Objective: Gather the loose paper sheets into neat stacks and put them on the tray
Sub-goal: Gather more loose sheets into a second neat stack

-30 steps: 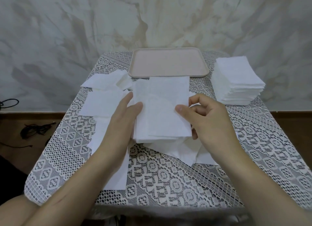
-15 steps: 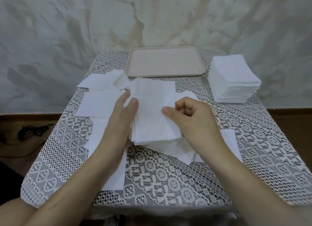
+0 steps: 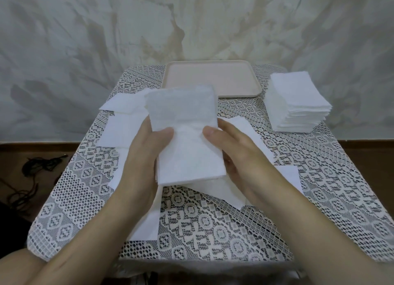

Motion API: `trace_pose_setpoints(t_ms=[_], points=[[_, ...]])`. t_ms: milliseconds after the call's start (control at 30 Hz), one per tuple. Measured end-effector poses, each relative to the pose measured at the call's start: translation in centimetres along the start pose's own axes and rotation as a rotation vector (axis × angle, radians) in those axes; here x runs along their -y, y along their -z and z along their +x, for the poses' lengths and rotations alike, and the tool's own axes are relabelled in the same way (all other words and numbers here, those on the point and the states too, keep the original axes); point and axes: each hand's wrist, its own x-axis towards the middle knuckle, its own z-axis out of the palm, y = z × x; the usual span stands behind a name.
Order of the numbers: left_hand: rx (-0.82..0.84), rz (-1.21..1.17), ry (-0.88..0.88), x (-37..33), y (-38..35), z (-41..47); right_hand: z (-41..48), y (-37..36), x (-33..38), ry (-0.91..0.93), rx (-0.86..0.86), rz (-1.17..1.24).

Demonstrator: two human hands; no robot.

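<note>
Black cables point(image 3: 40, 167) lie tangled on the floor at far left, off the bench. Onto the lace cloth point(image 3: 85, 189) now: loose sheets point(image 3: 121, 131) are scattered down its left side, overlapping one another. Next, the left hand point(image 3: 138, 163) grips the left edge of a bundle of sheets point(image 3: 183, 135), thumb pressed on top, fingers point(image 3: 146, 129) curled round behind and mostly hidden. That bundle is held up over the middle of the bench, tilted toward the camera, and its far edge covers part of the tray's near rim from this angle. On its right edge, the right hand point(image 3: 241, 157) pinches it the same way, thumb on top and the rest tucked underneath. More loose sheets lie flat beneath and just right of the hands. The pink tray point(image 3: 234, 80) sits at the back of the bench. Far right, a tall squared stack point(image 3: 298, 101) stands just beside the tray.
</note>
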Motion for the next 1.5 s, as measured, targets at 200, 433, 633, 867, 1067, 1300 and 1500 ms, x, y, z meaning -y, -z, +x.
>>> trace_pose_setpoints(t_ms=[200, 433, 633, 867, 1067, 1300, 1500], points=[[-0.031, 0.111, 0.07, 0.1, -0.2, -0.5, -0.4, -0.8, -0.4, 0.051, 0.065, -0.11], [-0.051, 0.134, 0.16, 0.1, -0.5, -0.5, -0.8, -2.2, -1.0, 0.144, 0.011, -0.377], [0.101, 0.147, 0.203, -0.5, 0.5, 0.2, -0.4, -2.0, -0.8, 0.175, -0.049, -0.429], [-0.066, 0.08, 0.261, -1.0, 2.1, 1.1, 0.6, 1.2, -0.3, 0.205, -0.187, -0.54], [-0.116, 0.11, 0.335, -0.6, 2.4, 1.1, 1.3, 7.2, -0.1, 0.112, -0.524, -1.042], [-0.108, 0.131, 0.333, -0.5, 2.1, 1.1, 2.6, 8.2, -0.2, -0.052, -0.479, -1.087], [-0.121, 0.111, 0.348, -0.5, 1.8, 1.0, 3.2, 8.4, -0.6, 0.033, -0.47, -0.87]])
